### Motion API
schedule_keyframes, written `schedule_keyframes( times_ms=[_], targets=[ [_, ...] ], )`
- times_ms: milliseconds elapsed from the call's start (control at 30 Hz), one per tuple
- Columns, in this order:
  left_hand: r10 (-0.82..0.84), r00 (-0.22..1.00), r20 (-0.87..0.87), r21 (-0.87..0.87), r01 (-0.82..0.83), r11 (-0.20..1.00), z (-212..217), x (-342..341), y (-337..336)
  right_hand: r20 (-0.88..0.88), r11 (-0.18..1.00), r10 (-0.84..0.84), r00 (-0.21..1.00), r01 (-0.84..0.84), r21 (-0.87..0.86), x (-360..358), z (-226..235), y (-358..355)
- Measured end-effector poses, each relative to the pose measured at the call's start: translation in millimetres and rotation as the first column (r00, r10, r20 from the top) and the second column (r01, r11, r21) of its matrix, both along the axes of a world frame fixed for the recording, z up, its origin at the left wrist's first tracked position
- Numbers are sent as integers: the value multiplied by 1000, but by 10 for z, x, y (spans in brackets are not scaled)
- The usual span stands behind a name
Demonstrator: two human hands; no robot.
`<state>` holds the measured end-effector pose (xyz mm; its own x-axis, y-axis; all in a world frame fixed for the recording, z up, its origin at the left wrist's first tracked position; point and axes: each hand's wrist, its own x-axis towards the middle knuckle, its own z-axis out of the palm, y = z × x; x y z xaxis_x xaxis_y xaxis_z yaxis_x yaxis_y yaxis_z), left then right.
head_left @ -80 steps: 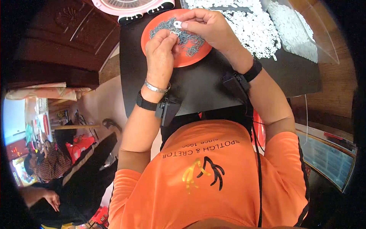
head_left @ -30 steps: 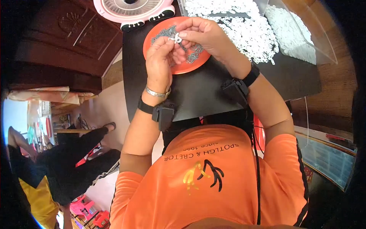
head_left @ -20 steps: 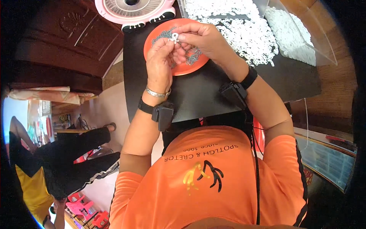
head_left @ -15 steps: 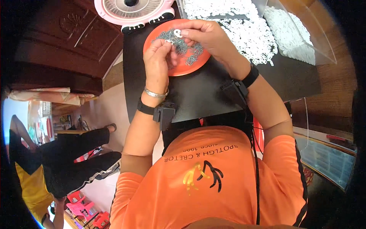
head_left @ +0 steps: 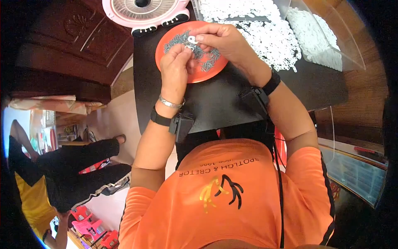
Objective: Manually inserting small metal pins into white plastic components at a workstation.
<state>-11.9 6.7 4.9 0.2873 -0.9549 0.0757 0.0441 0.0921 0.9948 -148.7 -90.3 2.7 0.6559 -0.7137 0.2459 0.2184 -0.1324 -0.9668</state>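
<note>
At the top centre of the frame, you have both hands over a round orange-red plate (head_left: 198,79) on a black table (head_left: 224,106). Bare tabletop runs from the plate's lower rim down to the table's curved near edge, mid-frame, and spreads right, below a loose heap of white pieces (head_left: 275,47); left of the plate is only a narrow strip before the table's side edge. Above, room is tight: a pink fan (head_left: 112,11) with shoe-shaped black feet stands near the plate's upper left, and a clear-walled container (head_left: 345,58) of more white pieces sits at the upper right. Your right hand (head_left: 222,38), entering from the right, pinches a white eyelet piece (head_left: 192,39) between thumb and finger, above the plate's upper middle. Your left hand (head_left: 175,65), lower and to the left, has thumb and fingertips closed around a small pale part (head_left: 189,47) just below it. The eyelet's ring end faces left, away from your right thumb; its long axis seems to slant down to the right, though it is too small to be sure. It looks like smooth plastic, flat and rounded, with a hole. Beneath lie slim grey metal screws (head_left: 210,63), heaped and spiky on the glossy plate.
</note>
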Motion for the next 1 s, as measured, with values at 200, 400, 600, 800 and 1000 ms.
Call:
schedule_keyframes(
  times_ms=[200,400,600,800,1000],
  targets=[
    [-10,1000,9,24,10,1000,2,10,-4,-24,998,-34,999,33,-49,6,-26,-2],
    [-5,999,34,11,5,1000,-31,21,-27,-18,986,-52,998,49,-161,25,-4,25],
    [-9,1000,18,1,9,1000,-39,11,-26,-36,971,-39,999,29,-236,24,-7,47],
    [-31,995,-94,-44,27,999,-32,35,-31,-35,979,-4,999,-3,-206,77,1,153],
    [-85,980,-181,-33,80,996,-43,56,-35,-70,954,-83,994,59,-294,67,-6,187]
  ],
)
